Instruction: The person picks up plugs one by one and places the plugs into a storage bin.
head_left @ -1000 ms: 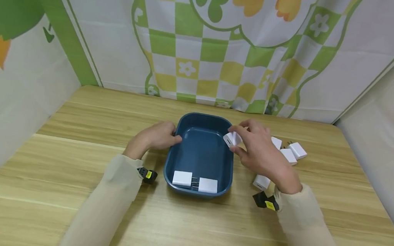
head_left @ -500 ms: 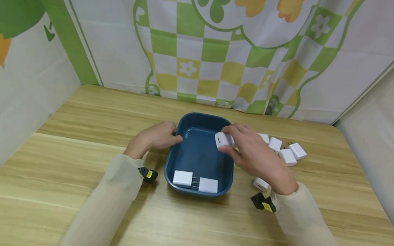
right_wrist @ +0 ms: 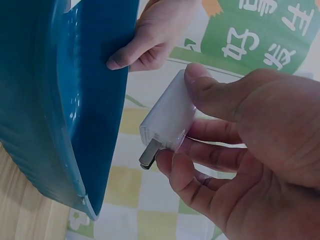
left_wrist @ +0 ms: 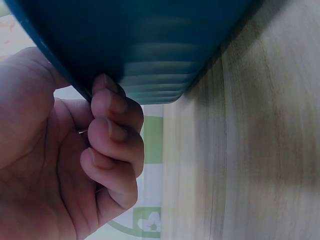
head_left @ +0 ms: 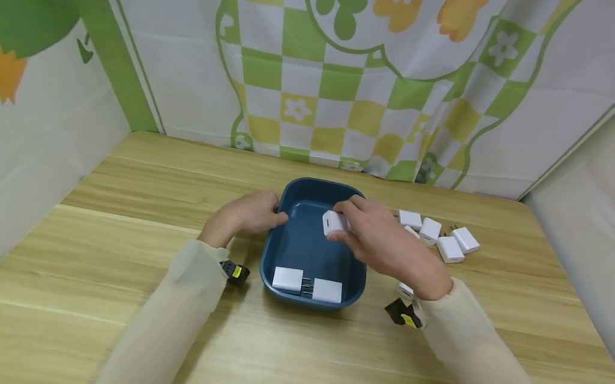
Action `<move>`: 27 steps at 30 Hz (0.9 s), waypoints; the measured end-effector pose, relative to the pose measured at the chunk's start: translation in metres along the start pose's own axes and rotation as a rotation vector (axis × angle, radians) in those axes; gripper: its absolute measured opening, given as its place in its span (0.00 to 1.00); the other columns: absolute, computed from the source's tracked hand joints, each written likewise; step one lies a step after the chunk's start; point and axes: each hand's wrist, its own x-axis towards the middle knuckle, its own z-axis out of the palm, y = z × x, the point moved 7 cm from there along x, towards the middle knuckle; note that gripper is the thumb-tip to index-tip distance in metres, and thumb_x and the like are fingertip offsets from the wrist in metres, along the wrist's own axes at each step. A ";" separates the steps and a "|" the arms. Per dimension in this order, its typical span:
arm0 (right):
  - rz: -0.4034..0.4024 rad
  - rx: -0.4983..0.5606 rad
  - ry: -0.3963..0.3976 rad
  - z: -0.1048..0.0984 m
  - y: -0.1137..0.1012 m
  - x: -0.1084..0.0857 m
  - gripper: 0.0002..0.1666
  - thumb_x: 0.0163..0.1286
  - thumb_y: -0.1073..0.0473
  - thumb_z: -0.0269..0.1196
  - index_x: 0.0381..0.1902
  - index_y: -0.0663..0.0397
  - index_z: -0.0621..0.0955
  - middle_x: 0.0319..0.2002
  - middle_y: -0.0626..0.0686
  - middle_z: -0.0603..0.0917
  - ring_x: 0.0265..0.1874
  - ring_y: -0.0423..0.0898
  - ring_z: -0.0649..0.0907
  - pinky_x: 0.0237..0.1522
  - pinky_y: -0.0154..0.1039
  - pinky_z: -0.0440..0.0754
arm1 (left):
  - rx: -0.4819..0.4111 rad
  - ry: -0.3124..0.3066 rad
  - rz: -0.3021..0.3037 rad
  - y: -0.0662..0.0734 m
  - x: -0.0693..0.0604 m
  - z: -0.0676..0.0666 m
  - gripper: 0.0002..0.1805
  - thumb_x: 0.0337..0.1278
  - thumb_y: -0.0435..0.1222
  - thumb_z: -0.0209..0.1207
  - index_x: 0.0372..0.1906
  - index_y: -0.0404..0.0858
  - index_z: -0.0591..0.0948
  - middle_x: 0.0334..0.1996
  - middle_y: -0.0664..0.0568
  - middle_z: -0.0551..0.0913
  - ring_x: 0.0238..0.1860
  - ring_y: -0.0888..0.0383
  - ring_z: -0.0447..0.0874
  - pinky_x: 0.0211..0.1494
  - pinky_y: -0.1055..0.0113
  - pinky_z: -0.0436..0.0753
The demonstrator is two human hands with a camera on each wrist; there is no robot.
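My left hand point(head_left: 255, 212) pinches the left rim of a blue plastic basin point(head_left: 303, 246), thumb over the inside and curled fingers against the outer wall, as the left wrist view shows. Between the thumb and fingers of my right hand point(head_left: 377, 236) is a white charger plug point(head_left: 336, 223), held above the basin's right half. Its metal prongs point(right_wrist: 150, 154) show in the right wrist view. Two more white charger plugs, a left one point(head_left: 287, 279) and a right one point(head_left: 327, 290), lie at the basin's near end, prongs facing each other.
Several white charger plugs point(head_left: 430, 230) lie loose on the wooden table point(head_left: 135, 251) to the right of the basin. One charger plug point(head_left: 405, 291) is partly hidden under my right wrist. A patterned curtain point(head_left: 342, 98) stands behind the table.
My right hand has moved left with the charger plug, from the basin's right rim to over its inside. My left hand stays on the rim. The view has shifted slightly.
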 end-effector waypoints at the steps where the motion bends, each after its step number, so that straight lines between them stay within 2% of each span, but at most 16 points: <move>1: 0.001 0.002 -0.008 0.001 0.000 0.000 0.23 0.73 0.51 0.65 0.56 0.62 0.78 0.42 0.53 0.79 0.33 0.46 0.76 0.37 0.40 0.78 | 0.003 -0.001 -0.001 0.000 0.000 0.000 0.22 0.72 0.40 0.53 0.16 0.43 0.69 0.13 0.56 0.64 0.15 0.61 0.62 0.21 0.68 0.64; 7: 0.006 0.009 -0.040 0.004 -0.001 0.003 0.24 0.73 0.53 0.65 0.59 0.64 0.77 0.43 0.54 0.78 0.34 0.46 0.76 0.37 0.39 0.78 | 0.001 -0.005 -0.008 0.001 0.002 0.000 0.21 0.72 0.40 0.54 0.18 0.41 0.73 0.14 0.55 0.65 0.16 0.60 0.64 0.22 0.68 0.64; 12: -0.027 -0.028 -0.067 0.007 -0.005 0.007 0.23 0.75 0.55 0.64 0.60 0.65 0.77 0.43 0.55 0.78 0.34 0.46 0.76 0.36 0.38 0.78 | 0.002 -0.006 -0.012 0.001 0.002 0.000 0.20 0.72 0.40 0.54 0.20 0.40 0.74 0.15 0.55 0.66 0.16 0.60 0.64 0.22 0.68 0.64; 19: -0.041 -0.022 -0.159 0.018 -0.010 0.013 0.24 0.75 0.55 0.64 0.61 0.65 0.77 0.43 0.55 0.78 0.36 0.45 0.78 0.38 0.36 0.80 | -0.001 -0.008 -0.010 0.000 0.001 0.000 0.20 0.72 0.40 0.54 0.20 0.39 0.75 0.14 0.55 0.67 0.16 0.60 0.65 0.22 0.68 0.64; 27: -0.054 -0.021 -0.223 0.027 -0.018 0.025 0.24 0.74 0.53 0.65 0.60 0.62 0.79 0.49 0.56 0.82 0.39 0.44 0.83 0.41 0.37 0.82 | -0.013 -0.013 -0.004 0.000 0.001 0.001 0.20 0.72 0.40 0.54 0.21 0.40 0.75 0.15 0.56 0.67 0.16 0.60 0.64 0.22 0.68 0.64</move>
